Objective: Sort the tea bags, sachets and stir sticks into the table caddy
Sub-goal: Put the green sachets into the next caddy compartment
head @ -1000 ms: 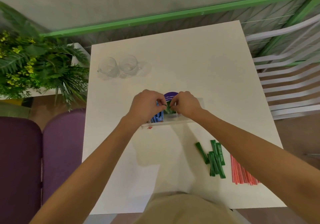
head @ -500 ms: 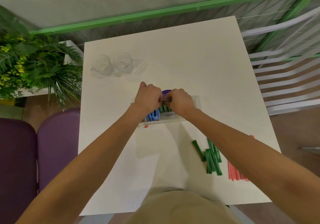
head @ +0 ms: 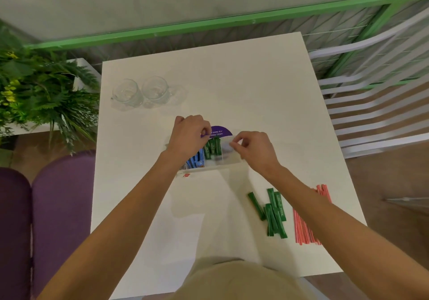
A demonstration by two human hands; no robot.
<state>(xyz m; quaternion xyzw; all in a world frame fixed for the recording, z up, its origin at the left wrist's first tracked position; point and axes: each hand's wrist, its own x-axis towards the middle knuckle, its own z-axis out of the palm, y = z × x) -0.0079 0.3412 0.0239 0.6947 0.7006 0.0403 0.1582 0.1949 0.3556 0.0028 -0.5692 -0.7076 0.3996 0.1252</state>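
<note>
On a white table (head: 232, 79): clear caddy (head: 222, 166) near the middle, left hand (head: 188, 137) and right hand (head: 254, 151) over its rim, fingers curled, fingertips pinched, on what cannot be told. At the near right, red stir sticks (head: 305, 227) lying just beside loose green sachets (head: 275, 216); in the caddy, standing green sachets (head: 212, 147) next to blue sachets (head: 196, 160). Likely mid-way through filing green sachets; next, reaching back for the loose ones and standing them alongside.

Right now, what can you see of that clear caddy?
The caddy is a clear plastic box with dividers, standing on the white table. Blue sachets stand in its left compartment and green sachets in the middle one; a purple sign rises at its back. The left hand and right hand are at its rim, fingers curled; grip unclear.
</note>
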